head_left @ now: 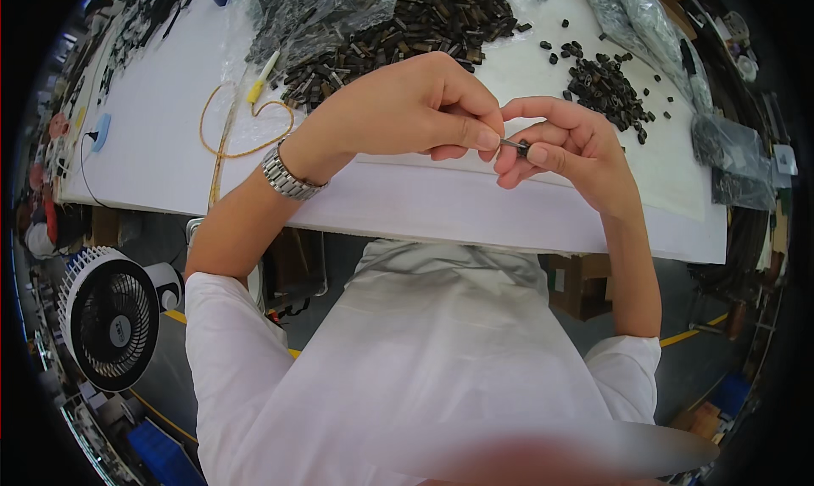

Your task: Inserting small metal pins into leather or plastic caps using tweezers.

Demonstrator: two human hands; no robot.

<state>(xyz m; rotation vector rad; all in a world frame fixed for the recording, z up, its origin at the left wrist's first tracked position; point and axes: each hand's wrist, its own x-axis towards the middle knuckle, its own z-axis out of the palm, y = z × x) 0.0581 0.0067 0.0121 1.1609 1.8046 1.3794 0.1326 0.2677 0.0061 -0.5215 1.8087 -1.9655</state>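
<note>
Okay, clock centred on the small dark part (523, 149), which is held above the white table (441, 198). Left hand (424, 108): thumb and index pinching a thin metal rod (510, 143), its end at the part; can't tell if it's inserted. Right hand (564, 142): thumb and fingertips pinching the part, other fingers curled.

Containers: crumpled clear plastic (288, 15) at 10, dark pieces showing through; can't tell if inside or under. Loose heap of dark oblong pieces (415, 28) spreads from it toward 11. Bulky clear bags (640, 19) between 1 and 2, contents unclear. Smaller clear bag (733, 142) at 3, something dark showing low down. Cardboard box (585, 284) at 5, below table level, inside not visible. Pile of small dark parts (606, 87) at 2, bare on the tabletop.
</note>
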